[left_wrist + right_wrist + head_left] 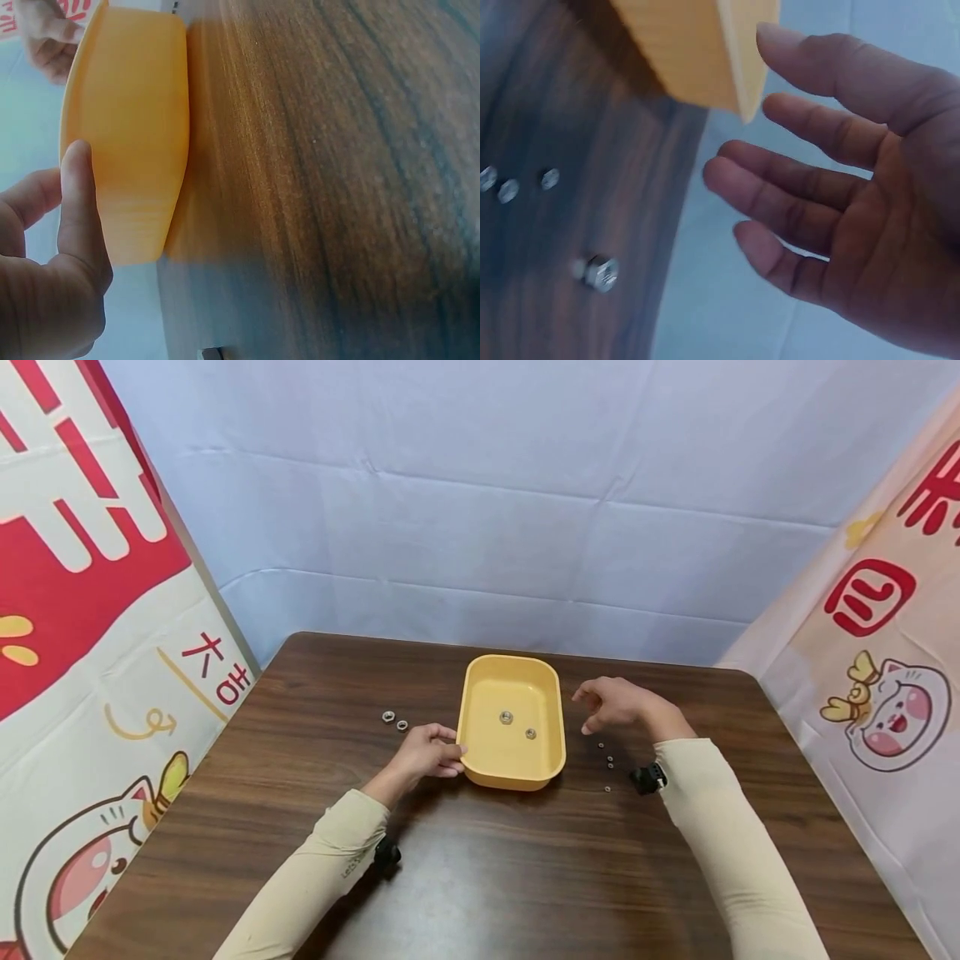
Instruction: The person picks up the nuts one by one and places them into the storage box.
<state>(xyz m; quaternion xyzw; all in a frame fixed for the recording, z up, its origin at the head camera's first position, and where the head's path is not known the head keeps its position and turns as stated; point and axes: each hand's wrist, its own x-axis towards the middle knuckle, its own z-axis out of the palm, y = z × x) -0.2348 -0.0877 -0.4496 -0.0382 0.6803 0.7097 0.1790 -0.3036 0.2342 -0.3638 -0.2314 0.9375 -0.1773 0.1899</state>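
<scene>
A yellow tray [512, 770] stands on the table with two metal nuts inside, a larger nut [506, 717] and a smaller nut [531, 733]. My left hand [429, 752] holds the tray's left side at the rim; its thumb [78, 202] lies against the outer wall in the left wrist view. Just off the tray's right side hovers my right hand [618, 703], fingers loosely bent and nothing in them. Below it lie several tiny nuts [611, 766]. In the right wrist view, a bigger-looking nut [601, 274] sits apart from three small nuts [508, 190].
Left of the tray, two nuts lie on the wooden table [480, 868]: one nut [388, 717] and beside it another nut [402, 726]. A pale cloth [480, 527] hangs behind the table's back edge. Printed banners [885, 677] stand at both sides.
</scene>
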